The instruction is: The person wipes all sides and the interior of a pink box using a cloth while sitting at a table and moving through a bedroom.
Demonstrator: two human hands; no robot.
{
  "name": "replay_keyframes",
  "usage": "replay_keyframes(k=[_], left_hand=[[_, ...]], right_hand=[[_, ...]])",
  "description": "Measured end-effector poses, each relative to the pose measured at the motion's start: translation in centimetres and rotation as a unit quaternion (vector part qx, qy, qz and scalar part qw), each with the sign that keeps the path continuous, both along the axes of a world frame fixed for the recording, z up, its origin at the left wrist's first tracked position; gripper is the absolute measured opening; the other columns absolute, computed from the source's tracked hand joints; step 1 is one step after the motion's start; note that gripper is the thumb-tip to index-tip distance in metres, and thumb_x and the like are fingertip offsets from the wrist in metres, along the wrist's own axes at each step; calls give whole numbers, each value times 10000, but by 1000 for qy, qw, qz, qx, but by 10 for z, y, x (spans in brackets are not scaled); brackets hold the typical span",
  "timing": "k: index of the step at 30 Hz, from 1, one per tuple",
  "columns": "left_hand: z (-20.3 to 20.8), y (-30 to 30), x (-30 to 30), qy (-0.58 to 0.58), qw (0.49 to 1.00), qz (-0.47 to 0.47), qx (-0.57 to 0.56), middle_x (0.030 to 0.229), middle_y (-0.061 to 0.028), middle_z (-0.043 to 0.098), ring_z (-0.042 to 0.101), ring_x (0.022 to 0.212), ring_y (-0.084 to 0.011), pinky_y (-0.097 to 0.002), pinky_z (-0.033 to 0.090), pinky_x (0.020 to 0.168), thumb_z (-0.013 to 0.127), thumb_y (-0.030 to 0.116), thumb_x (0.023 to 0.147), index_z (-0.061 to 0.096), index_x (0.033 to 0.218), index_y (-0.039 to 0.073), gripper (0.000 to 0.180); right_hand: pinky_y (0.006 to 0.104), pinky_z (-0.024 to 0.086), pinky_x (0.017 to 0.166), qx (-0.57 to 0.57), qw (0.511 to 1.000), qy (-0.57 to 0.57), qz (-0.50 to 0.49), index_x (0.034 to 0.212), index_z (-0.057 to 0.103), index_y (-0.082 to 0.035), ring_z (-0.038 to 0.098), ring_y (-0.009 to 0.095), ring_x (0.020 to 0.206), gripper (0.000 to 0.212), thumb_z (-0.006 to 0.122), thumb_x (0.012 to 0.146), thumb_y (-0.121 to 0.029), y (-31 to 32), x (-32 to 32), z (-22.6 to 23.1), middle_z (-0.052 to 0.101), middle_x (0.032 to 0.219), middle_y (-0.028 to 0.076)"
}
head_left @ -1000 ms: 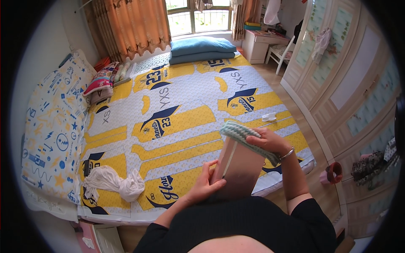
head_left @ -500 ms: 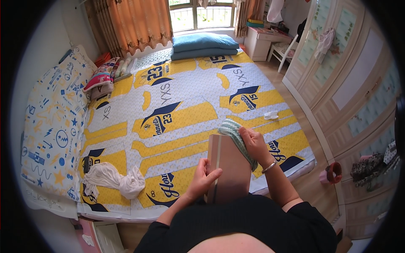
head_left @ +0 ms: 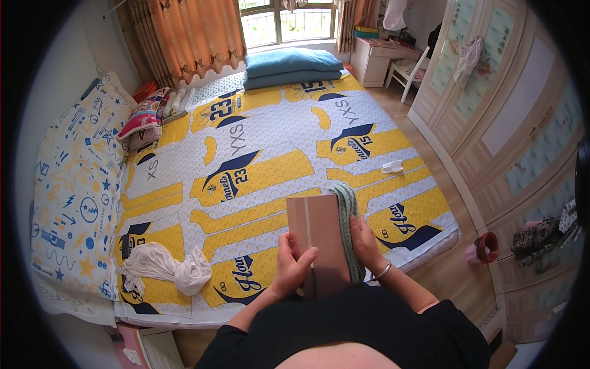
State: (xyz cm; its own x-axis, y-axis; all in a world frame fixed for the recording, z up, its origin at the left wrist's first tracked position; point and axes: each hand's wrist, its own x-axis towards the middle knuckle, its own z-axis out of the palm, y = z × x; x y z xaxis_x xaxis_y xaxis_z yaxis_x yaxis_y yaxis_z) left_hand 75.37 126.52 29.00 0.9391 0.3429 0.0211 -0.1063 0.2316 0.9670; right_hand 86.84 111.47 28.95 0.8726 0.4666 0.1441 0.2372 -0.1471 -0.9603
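Observation:
A flat brownish-pink box (head_left: 326, 246) with a pale stripe near its left side is held upright before my body. My left hand (head_left: 294, 263) grips its left edge, the thumb lying across the face that shows. Along the right side of the box runs a thick green and white knitted band (head_left: 348, 227), looped over the top right corner. My right hand (head_left: 364, 245) presses this knitted piece against the box's right edge, its fingers partly hidden behind. A silver bracelet (head_left: 382, 270) circles my right wrist.
Ahead spreads a bed (head_left: 264, 138) with a yellow, white and navy sheet. A white cloth (head_left: 166, 265) lies at its near left, and a folded blue quilt (head_left: 294, 66) at the far end. A small white packet (head_left: 392, 166) rests on the right side. Wardrobes (head_left: 510, 117) line the right.
My right hand has slid down the box's right edge, and the knitted band now lies along that side. The box has shifted slightly left, my left hand still holding it.

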Motion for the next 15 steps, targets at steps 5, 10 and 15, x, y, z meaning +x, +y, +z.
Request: replay_keyframes(k=[5,10,15], left_hand=[[-3,3,-7,-6,999,30,17,969,-60,468,466,823,-75,-228,415,710,625,135,790,327,1117,25,455],[20,4,0,-67,998,18,0,1148,-141,440,472,1044,-186,-323,393,887,586,116,800,179,1301,35,650],[27,28,19,-136,989,3,59,1203,-169,419,450,1124,-247,-374,374,943,540,114,820,90,1389,94,726]], right_hand=[[320,352,948,62,988,115,84,1258,371,21,456,222,1119,623,442,898,-483,-3,-20,-2,498,1204,150],[311,315,983,74,977,147,137,1289,338,24,404,205,1167,669,450,887,-499,-7,-15,0,447,1263,133],[318,315,983,65,977,105,173,1286,341,23,404,198,1161,649,436,897,-488,-7,-12,-2,454,1252,133]])
